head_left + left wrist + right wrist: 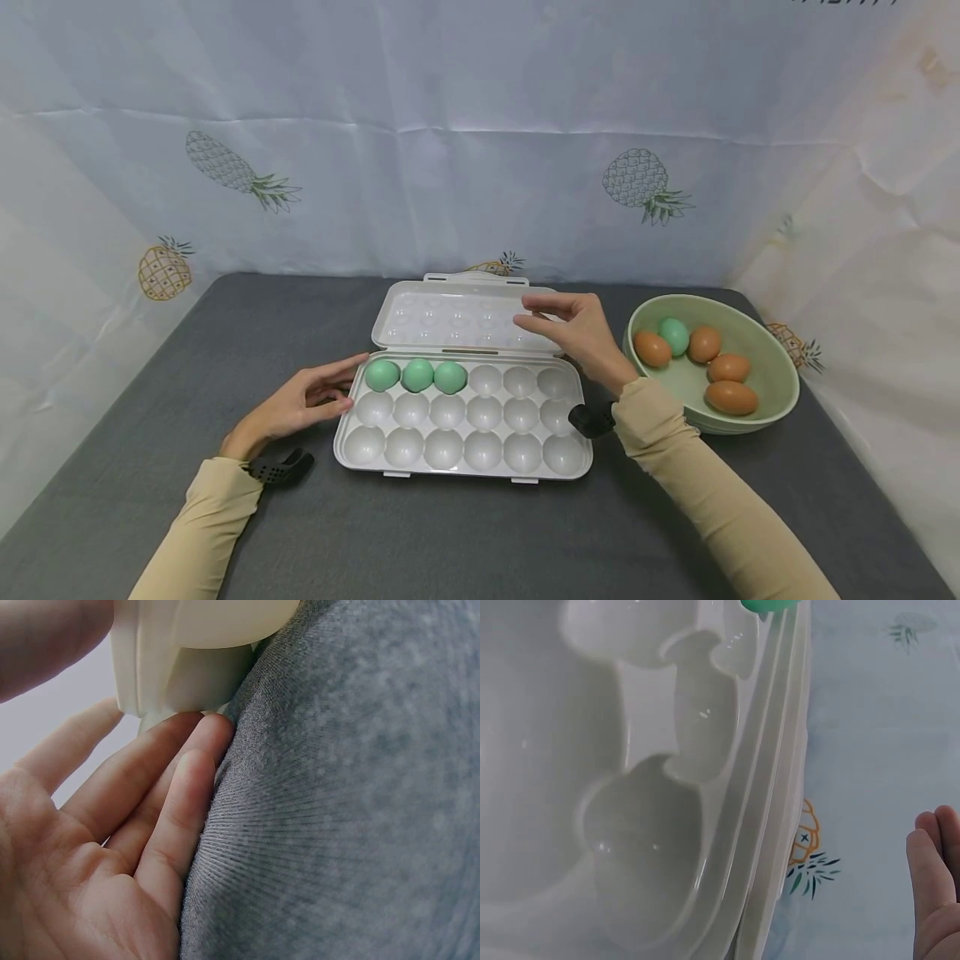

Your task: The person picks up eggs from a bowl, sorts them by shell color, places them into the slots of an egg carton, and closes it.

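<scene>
A white egg tray (483,433) with its lid (465,317) folded back lies in the middle of the table. Three green eggs (417,375) sit side by side at the left end of its far row. My left hand (296,402) rests at the tray's left side, fingers extended; in the left wrist view its fingertips (217,729) meet the tray's side close to the cloth. Over the right part of the lid is my right hand (581,337), thumb and fingers apart with nothing between them. Hollows of the tray (645,832) fill much of the right wrist view.
To the right stands a light green bowl (776,400) holding several brown eggs (732,397) and one green egg (673,336). Dark grey cloth (450,542) covers the table. Behind it hangs a pale curtain (450,192) printed with pineapples.
</scene>
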The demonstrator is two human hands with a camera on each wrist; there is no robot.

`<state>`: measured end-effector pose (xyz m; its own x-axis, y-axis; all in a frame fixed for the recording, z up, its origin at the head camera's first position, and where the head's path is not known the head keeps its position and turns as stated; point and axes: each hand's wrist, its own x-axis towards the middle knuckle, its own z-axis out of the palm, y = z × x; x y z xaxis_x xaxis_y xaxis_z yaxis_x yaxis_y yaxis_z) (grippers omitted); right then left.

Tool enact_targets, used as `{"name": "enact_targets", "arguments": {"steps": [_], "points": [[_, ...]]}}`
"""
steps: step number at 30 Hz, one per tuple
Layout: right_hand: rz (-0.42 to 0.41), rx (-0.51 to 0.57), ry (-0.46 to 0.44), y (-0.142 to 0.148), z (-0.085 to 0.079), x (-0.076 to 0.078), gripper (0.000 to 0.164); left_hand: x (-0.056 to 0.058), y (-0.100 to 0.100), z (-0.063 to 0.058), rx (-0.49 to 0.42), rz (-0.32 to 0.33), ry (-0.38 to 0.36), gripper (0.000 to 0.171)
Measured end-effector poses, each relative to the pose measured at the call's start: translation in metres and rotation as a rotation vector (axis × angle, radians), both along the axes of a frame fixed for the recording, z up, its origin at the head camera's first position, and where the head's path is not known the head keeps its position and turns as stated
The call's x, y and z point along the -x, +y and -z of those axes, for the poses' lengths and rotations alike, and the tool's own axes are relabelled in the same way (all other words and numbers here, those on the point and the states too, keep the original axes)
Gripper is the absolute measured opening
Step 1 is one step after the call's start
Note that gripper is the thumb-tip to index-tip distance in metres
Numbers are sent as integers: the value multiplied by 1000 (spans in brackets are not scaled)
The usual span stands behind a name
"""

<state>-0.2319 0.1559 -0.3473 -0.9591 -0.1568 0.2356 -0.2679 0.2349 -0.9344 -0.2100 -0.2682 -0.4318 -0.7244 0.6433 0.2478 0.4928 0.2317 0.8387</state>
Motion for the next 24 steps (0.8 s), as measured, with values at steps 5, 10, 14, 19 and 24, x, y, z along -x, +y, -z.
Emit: {"name": "enact_targets", "arguments": {"steps": [5,10,14,19,24], "points": [[24,7,-27,11,-1,0,40,0,-1,0,10,-3,0,65],[34,15,-43,22,-3,-1,43,0,-1,1,21,-15,0,65],[49,47,-44,31,-3,-1,45,0,-1,1,27,-18,3,65],[84,48,-42,46,-6,-3,43,0,-1,1,32,-21,10,65],[117,79,-48,62,-9,-4,36,-1,-1,0,25,-13,5,65]]}}
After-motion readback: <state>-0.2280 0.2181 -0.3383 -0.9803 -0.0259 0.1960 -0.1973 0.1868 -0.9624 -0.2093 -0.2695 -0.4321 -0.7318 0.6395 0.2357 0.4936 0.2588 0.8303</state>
